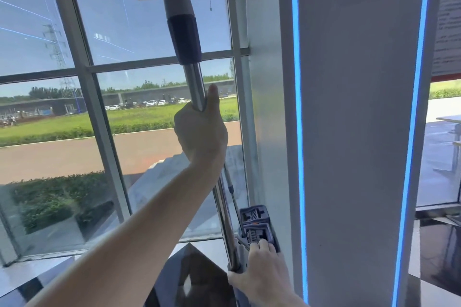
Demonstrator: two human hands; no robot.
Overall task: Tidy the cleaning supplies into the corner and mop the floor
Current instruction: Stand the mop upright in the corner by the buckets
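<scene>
1. The left hand (200,132) is wrapped tight around the mop pole (197,87), fingers curled behind the chrome tube and the thumb lying up along its right side.
2. The right hand (262,274) sits low, fingers bent over the base of the pole where it meets the mop head (258,225); the thumb points left under the joint. How firmly it grips is hard to tell, since the palm hides the contact.
3. The pole runs steeply up from the right hand, through the left hand, to a dark collar (185,37) and a wider grey section above that leaves the top edge.
4. The mop head is a grey-blue plastic block with ribbed slots, standing on end just beside the white pillar (359,132).
5. The pillar carries two vertical blue light strips and some printed characters near its top.
6. The mop stands in the corner between the pillar and the window (112,82), whose grey frame crosses behind the pole.
7. Below, the dark glossy floor (194,269) reflects the window.
8. Through the glass lie a lawn, a hedge, steps and parked cars far off.
</scene>
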